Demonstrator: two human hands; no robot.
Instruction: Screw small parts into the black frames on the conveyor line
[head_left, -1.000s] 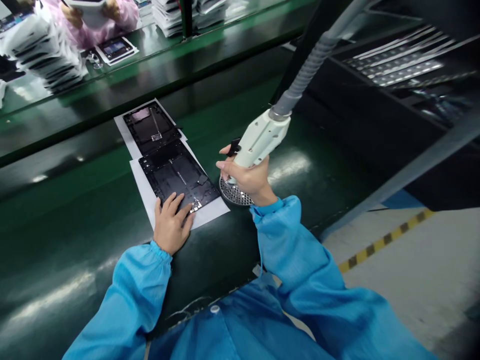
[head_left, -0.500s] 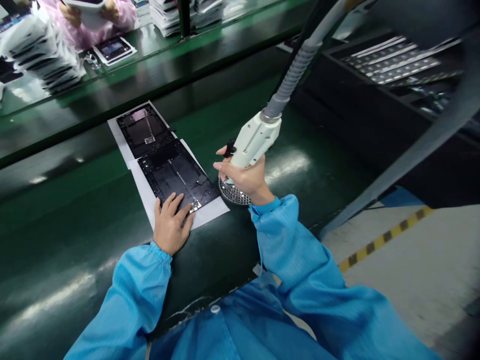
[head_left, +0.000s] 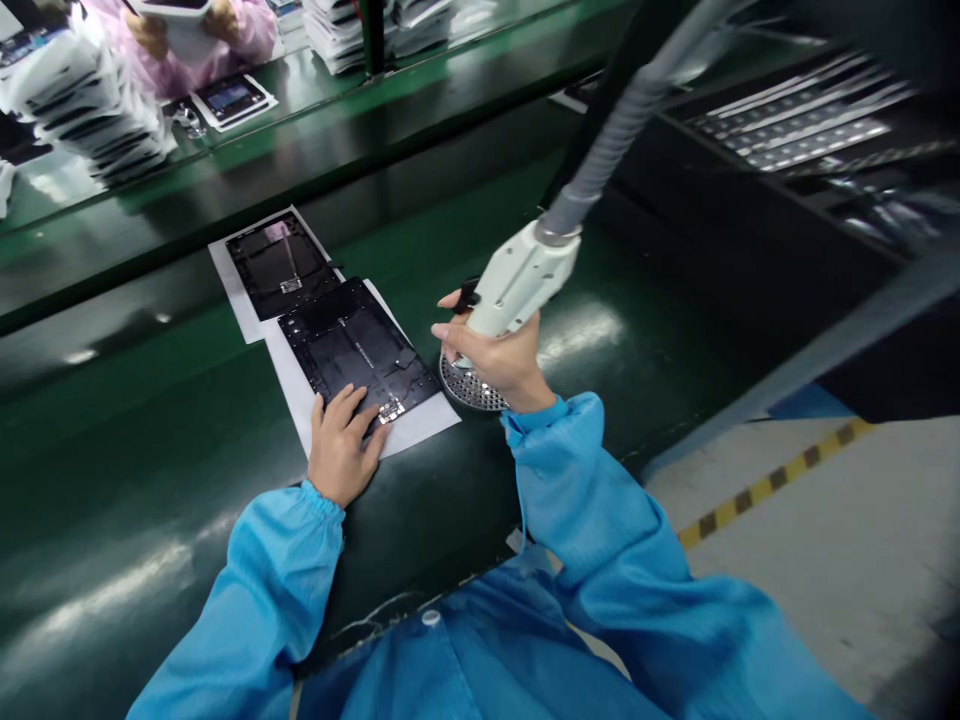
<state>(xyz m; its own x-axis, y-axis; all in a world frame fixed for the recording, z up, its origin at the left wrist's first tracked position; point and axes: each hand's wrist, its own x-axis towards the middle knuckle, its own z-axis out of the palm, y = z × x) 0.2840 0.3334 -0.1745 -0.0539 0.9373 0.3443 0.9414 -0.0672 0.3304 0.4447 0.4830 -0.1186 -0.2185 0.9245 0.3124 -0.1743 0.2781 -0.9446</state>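
My left hand (head_left: 343,445) rests with spread fingers on the lower left edge of a black tablet housing (head_left: 352,340). The housing lies on a white sheet (head_left: 424,425) and shows a small bright board at its near corner. Just beyond it lies a second black housing (head_left: 259,265) on another white sheet (head_left: 225,265). My right hand (head_left: 506,360) is wrapped round a white electric screwdriver (head_left: 525,280) with a black lever. Its tip is hidden behind the hand. Below the hand sits a round perforated metal dish (head_left: 469,390).
A ribbed grey hose (head_left: 600,155) rises from the screwdriver to the upper right. A dark box with bright strips (head_left: 817,120) stands at right. Across the green bench (head_left: 150,430), a person in pink sleeves (head_left: 255,30) holds a pale panel beside stacked white sheets (head_left: 94,100).
The screwdriver's upper end and the hose have tilted to the right. The farther housing has shifted slightly left on its sheet's side of the bench. My left hand has stayed almost still.
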